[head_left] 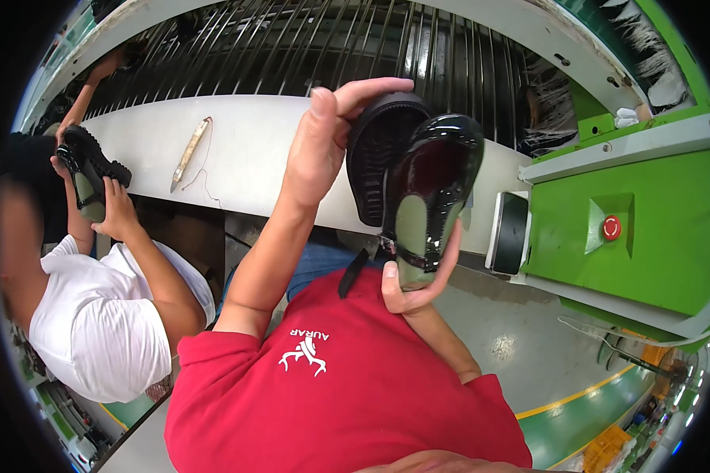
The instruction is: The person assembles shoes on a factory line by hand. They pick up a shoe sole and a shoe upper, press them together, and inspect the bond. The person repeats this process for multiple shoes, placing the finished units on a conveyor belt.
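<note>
My left hand [321, 138] is raised in front of me, gripping a black rubber shoe sole [376, 162] by its upper edge, tread side toward me. My right hand [415, 288] holds a glossy black shoe [438, 177] from below at the heel, its green insole facing me. Sole and shoe touch side by side, the shoe overlapping the sole's right edge. A thin black strap hangs from the shoe toward my red shirt.
A white bench [244, 150] runs across, with a wooden-handled pointed tool [189, 150] and a thread on it. Behind it is a black slatted conveyor [292, 47]. A person in white at left holds another black shoe [87, 169]. A green machine with a red button [611, 229] stands at right.
</note>
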### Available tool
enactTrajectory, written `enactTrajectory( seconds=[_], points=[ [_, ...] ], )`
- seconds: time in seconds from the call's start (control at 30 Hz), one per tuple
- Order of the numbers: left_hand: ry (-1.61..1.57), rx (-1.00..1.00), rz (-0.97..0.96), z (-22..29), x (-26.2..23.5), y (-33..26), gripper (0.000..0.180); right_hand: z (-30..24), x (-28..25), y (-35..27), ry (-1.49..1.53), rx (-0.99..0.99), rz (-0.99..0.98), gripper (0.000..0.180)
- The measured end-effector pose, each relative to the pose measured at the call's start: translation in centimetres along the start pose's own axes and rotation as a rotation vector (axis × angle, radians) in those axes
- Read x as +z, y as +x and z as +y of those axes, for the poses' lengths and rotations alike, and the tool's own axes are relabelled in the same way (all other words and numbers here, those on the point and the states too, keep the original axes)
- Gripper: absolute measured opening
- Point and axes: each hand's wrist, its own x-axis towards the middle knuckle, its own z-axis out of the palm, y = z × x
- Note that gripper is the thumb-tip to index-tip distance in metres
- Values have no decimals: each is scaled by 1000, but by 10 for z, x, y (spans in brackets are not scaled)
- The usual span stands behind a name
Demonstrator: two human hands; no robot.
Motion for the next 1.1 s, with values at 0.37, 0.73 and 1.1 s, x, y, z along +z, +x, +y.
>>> enactTrajectory(
  seconds=[0.37,0.73,1.1],
  points=[
    [100,20,-8,14,5,-12,70,7,6,-8,-108,-58,-76,100],
    [128,45,20,12,6,-12,67,2,4,-8,-110,-35,-100,102],
    [155,63,30,12,7,-12,64,0,8,-9,-92,-5,-58,102]
  ],
)
